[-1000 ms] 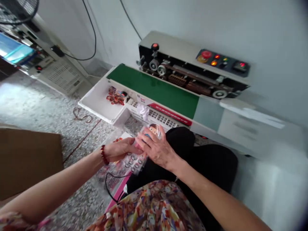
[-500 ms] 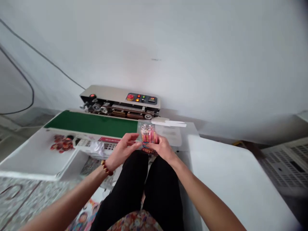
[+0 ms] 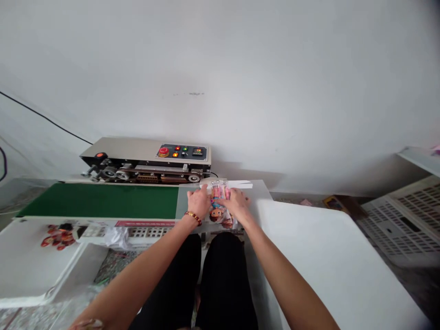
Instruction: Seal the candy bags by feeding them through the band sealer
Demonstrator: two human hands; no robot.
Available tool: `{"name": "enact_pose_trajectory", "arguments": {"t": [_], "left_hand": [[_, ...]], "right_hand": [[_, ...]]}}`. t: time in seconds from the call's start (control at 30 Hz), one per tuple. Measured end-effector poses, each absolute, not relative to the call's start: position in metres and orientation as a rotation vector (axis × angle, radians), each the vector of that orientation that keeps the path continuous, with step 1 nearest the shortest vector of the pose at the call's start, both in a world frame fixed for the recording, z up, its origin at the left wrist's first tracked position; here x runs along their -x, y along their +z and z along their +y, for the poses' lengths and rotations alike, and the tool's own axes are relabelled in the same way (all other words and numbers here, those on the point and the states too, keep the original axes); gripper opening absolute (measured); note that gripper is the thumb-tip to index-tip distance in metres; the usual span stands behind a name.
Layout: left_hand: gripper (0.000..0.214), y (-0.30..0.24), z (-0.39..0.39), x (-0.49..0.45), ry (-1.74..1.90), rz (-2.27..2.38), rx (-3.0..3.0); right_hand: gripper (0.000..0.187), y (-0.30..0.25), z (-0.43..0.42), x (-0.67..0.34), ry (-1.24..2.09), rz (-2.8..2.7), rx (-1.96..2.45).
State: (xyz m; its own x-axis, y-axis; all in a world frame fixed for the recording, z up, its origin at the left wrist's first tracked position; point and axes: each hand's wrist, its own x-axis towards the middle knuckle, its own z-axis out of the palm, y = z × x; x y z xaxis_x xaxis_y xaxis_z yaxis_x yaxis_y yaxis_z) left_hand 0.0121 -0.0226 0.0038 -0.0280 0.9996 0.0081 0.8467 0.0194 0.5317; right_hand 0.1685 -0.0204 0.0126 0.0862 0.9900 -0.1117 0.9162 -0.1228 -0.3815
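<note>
Clear plastic packets (image 3: 217, 214) with a cartoon figure and pink printing lie over the right end of the machine's worktop. My right hand (image 3: 236, 202) is closed on their right side, its thumb lying across the front and its other fingers partly out of sight. From the left, my left hand (image 3: 199, 201) is closed on the packets' edge with fingers bent, a beaded bracelet on its wrist. Silvery metal pieces show at the packets' top end. Exactly what is inside is too small to tell.
Behind my left hand stands a band sealing machine (image 3: 146, 158) with lit buttons and a green conveyor belt (image 3: 103, 200). A white bin (image 3: 20, 256) at left holds several red figure packets (image 3: 58, 236). White board (image 3: 326, 256) extends right, near plastic crates (image 3: 405, 224).
My left hand has moved from beside the packets onto their left edge. The packets are now flatter against the worktop, with the cartoon figure showing. The view has shifted right.
</note>
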Motion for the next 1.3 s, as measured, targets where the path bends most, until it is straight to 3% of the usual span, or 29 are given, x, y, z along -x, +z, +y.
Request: {"name": "enact_pose_trajectory", "arguments": {"t": [0.1, 0.2, 0.37, 0.93, 1.3], "left_hand": [[0.049, -0.002, -0.024, -0.014, 0.456, 1.936, -2.178], [0.042, -0.01, -0.031, -0.009, 0.468, 1.979, -2.37], [0.043, -0.027, -0.042, -0.004, 0.579, 1.602, -2.648], [0.046, -0.037, -0.019, 0.026, 0.463, 1.494, -2.633], [0.045, -0.038, -0.031, 0.096, 0.519, 1.912, -2.457]], "right_hand": [[0.058, 0.005, -0.02, -0.177, 0.383, -1.945, 2.181], [0.066, 0.0, -0.023, -0.183, 0.271, -1.928, 2.103], [0.039, -0.013, -0.033, -0.185, 0.152, -2.179, 1.742], [0.036, -0.002, -0.026, -0.164, 0.005, -2.508, 1.542], [0.03, -0.005, -0.012, -0.145, -0.02, -2.504, 1.529]]}}
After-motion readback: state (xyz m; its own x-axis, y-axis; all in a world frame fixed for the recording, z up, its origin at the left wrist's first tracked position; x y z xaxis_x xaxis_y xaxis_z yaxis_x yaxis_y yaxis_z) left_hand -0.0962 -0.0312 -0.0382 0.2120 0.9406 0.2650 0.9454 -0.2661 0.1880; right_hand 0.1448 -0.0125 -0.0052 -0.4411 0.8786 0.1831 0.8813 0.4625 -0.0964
